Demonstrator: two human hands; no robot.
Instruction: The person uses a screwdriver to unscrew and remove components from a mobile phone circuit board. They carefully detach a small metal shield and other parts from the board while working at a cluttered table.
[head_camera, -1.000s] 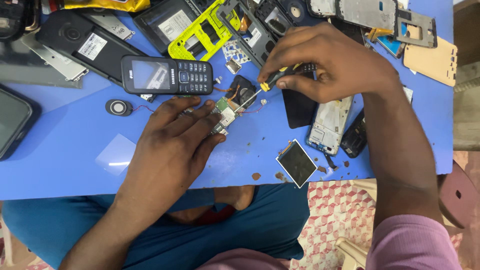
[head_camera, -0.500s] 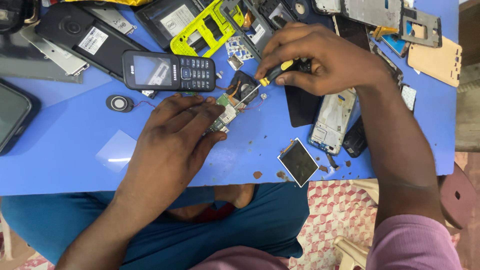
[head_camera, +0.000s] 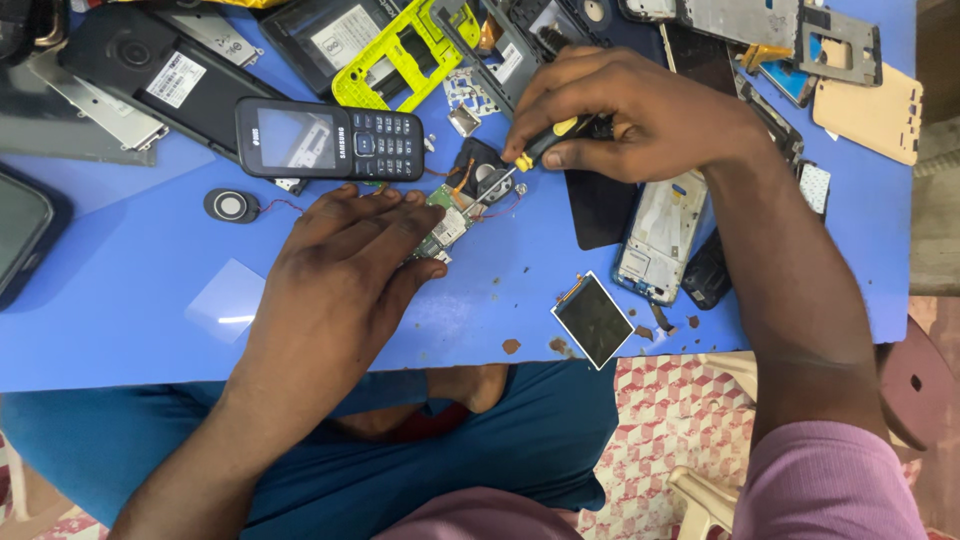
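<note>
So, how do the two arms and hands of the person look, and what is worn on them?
Both hands, the left hand and the right hand, are bare: no gloves, rings or watch can be seen. The forearms are also uncovered. A pink sleeve covers the right upper arm, ending above the elbow. On the left arm no sleeve is in view; it leaves the picture at the bottom edge.

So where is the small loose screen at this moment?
In the head view, the small screen lies on the blue table near its front edge, right of the left hand, just left of the white phone frame.
</note>
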